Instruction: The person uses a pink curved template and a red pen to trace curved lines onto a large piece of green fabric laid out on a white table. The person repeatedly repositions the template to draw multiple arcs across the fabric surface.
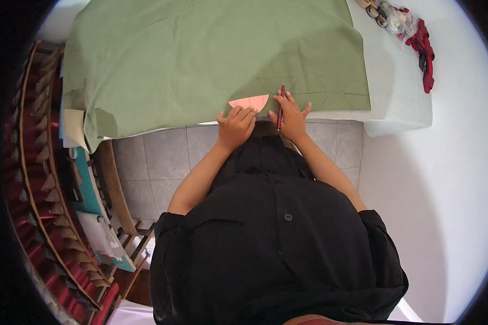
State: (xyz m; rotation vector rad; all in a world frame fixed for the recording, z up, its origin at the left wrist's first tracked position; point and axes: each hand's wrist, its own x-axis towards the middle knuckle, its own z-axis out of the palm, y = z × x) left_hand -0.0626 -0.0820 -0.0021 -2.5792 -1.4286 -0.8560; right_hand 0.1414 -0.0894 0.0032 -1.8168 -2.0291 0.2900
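Note:
A pink half-round paper piece (249, 102) lies by the near edge of green cloth (200, 59), its straight side facing away from me. My left hand (237, 127) rests its fingers on the paper's near edge, little finger stuck out, thumb partly hidden. To its right, my right hand (291, 118) holds a dark red pen (280, 111), tip pointing away, with the other fingers spread. Beyond and to the right of this hand, thin drawn outlines (346, 93) show on the cloth, some curved and some straight.
The cloth covers a white-topped table (398, 111) and hangs over its left end. At the far right corner lie a clear plastic bag (401, 23), spools and dark red fabric (425, 57). A wooden rack (59, 179) stands at left, and a white wall (455, 135) at right.

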